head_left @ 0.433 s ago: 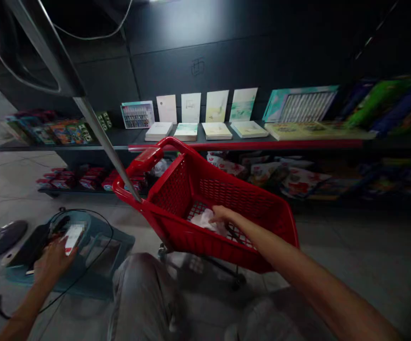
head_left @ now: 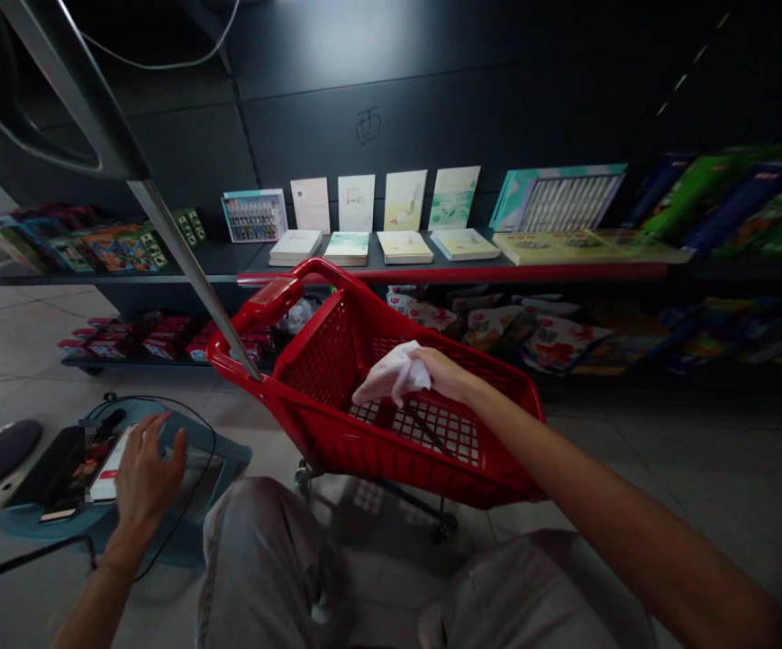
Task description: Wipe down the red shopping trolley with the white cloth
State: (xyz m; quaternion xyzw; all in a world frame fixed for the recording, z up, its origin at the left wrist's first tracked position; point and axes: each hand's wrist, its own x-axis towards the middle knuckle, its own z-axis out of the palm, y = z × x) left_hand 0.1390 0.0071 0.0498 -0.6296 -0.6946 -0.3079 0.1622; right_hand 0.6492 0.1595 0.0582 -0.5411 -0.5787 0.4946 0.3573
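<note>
My right hand [head_left: 449, 374] grips a limp white cloth [head_left: 395, 374], which hangs inside the red shopping cart [head_left: 391, 460] above its slotted floor. Part of the cloth droops from the bunch; whether it is a glove I cannot tell. My left hand [head_left: 151, 473], with its fingers apart, hovers at the right edge of a phone with a white and red screen [head_left: 108, 473]. The phone lies on a blue-grey plastic stool [head_left: 185, 550], and my fingers cover part of it. Next to it on the stool are a dark phone-like item [head_left: 63, 509] and a black case [head_left: 59, 464].
Beyond the cart runs a dark shelf with a red edge [head_left: 451, 275], bearing books and notebooks [head_left: 404, 248]. Snack bags [head_left: 559, 342] fill the lower shelf. A metal pole [head_left: 185, 270] slants past the cart handle. A black cable [head_left: 208, 433] loops over the stool.
My right hand has lifted the white cloth off the cart's floor. My left hand has moved right and spread its fingers, and the white-screened phone now lies on the stool, lower than before.
</note>
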